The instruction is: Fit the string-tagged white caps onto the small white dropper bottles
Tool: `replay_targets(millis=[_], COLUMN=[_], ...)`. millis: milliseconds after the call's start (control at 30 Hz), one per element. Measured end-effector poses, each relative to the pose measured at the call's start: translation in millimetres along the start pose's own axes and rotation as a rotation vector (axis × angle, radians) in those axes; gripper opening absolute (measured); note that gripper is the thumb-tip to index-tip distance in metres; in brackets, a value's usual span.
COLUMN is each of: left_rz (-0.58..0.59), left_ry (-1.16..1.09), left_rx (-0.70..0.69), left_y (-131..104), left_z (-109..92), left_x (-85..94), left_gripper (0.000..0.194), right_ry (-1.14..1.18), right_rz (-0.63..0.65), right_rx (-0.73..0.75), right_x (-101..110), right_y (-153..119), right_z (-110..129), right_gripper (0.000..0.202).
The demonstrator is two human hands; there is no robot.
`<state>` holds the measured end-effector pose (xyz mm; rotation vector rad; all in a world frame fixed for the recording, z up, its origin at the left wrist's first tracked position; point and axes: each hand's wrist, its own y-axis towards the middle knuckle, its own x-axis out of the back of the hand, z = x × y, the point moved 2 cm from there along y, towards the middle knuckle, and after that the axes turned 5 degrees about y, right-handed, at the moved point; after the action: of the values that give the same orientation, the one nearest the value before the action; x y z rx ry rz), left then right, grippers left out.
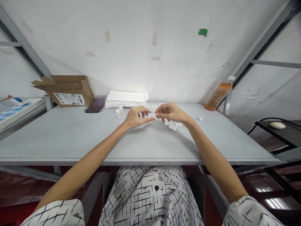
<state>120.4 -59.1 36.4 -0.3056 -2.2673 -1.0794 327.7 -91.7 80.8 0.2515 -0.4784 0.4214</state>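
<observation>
My left hand [137, 117] is raised over the middle of the table, thumb and fingers curved around a small whitish, see-through piece [152, 115] whose kind I cannot make out. Facing it, my right hand [171, 112] has its fingertips pinched at the same piece; anything between them is too small to name. Below and beside the right hand lie several small white caps [174, 128]. Behind the hands runs a row of small white pieces [152, 106], partly hidden. Two small white bottles [118, 114] stand left of my left hand.
On the grey table [150, 147], a cardboard box [68, 91], a dark phone [94, 108] and a stack of white sheets [127, 99] are at the back. An orange drink bottle [218, 95] leans at back right, with a white scrap [200, 118] nearer.
</observation>
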Motion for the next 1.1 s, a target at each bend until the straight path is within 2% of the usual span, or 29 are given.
replay_targets(millis=[167,267,333,433,533,700,867,1100], left_rz=[0.285,0.379,0.402,0.460,0.495,0.492,0.442,0.436], left_ry=[-0.194,-0.176,-0.092,0.021,0.028,0.049,0.100,0.093], left_rx=[0.167,0.183,0.167,0.168,0.203,0.219,0.163,0.132], left_y=[-1.6,-1.6,-1.6,-2.6,-3.5,-3.3,-3.2,-2.8], left_z=[0.1,6.8,12.1,18.9,22.8,23.2,22.2,22.0], left_x=[-12.5,-11.8,-11.1,-12.8,-14.8,-14.2,-13.1,-12.0], left_gripper=[0.038,0.037,0.036,0.036,0.039,0.038,0.035,0.033], right_ry=[0.069,0.026,-0.112,-0.448,-0.560,-0.571,-0.737,-0.717], right_rz=[0.036,0.059,0.008,-0.143,-0.123,0.003,-0.023,0.000], right_rx=[0.001,-0.028,-0.094,-0.254,-0.340,-0.301,-0.322,-0.333], right_x=[-0.4,14.1,31.5,60.1,74.0,65.0,53.1,44.3], right_y=[0.5,-2.4,-5.8,-10.4,-11.2,-4.0,3.3,5.6], right_z=[-2.8,-8.8,-17.6,-36.2,-52.5,-60.8,-63.9,-67.5], right_gripper=[0.023,0.024,0.021,0.009,0.009,0.014,0.017,0.015])
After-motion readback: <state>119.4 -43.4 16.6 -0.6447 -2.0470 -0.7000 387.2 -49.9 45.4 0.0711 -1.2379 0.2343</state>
